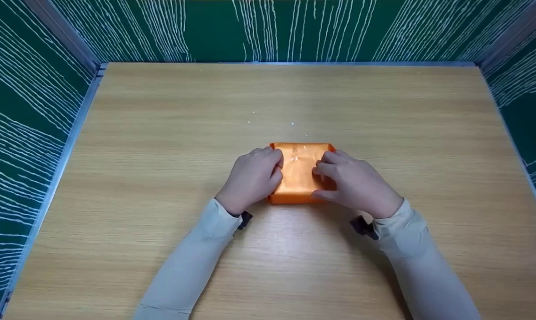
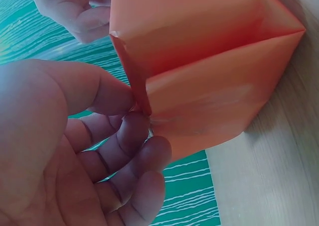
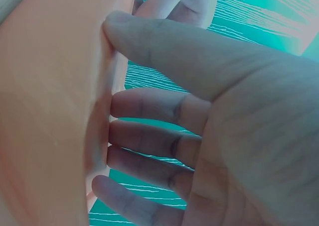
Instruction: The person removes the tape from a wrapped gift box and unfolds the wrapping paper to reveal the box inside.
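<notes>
An orange folded sheet lies flat on the wooden table, near its middle. My left hand sits at the sheet's left side. In the left wrist view, the left hand pinches a raised fold of the sheet between thumb and fingers. My right hand is on the right side, fingers curled over the sheet. The right wrist view shows the right hand with its thumb on the sheet and fingertips against its edge. Both hands cover the sheet's side edges.
Green walls with white streaks enclose the table on the left, back and right, with a metal rim along the edges. A few small white specks lie beyond the sheet. Both forearms wear pale sleeves.
</notes>
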Demonstrator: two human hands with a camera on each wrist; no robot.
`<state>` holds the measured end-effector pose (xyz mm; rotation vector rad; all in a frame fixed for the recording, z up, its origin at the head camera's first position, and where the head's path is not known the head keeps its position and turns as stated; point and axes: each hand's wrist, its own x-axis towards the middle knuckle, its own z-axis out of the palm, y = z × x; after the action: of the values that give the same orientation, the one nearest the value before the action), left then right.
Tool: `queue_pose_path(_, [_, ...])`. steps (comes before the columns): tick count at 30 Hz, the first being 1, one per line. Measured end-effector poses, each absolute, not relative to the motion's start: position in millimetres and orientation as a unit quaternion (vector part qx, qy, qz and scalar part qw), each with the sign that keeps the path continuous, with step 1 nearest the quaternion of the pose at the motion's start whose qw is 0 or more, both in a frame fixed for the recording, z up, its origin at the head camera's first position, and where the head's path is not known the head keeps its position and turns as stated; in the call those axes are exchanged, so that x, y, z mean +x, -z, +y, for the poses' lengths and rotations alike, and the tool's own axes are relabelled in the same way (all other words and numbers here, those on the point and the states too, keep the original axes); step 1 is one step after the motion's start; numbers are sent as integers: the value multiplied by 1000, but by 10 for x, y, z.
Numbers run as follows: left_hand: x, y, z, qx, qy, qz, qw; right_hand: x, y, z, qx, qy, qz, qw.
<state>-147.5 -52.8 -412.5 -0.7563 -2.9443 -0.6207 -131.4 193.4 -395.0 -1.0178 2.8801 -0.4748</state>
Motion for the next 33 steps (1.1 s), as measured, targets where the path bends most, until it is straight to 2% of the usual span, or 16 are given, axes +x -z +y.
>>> queue_pose_path(33, [-1469, 4091, -555, -251, 195, -948, 20, -1304, 3965, 1929, -327, 148, 933, 22])
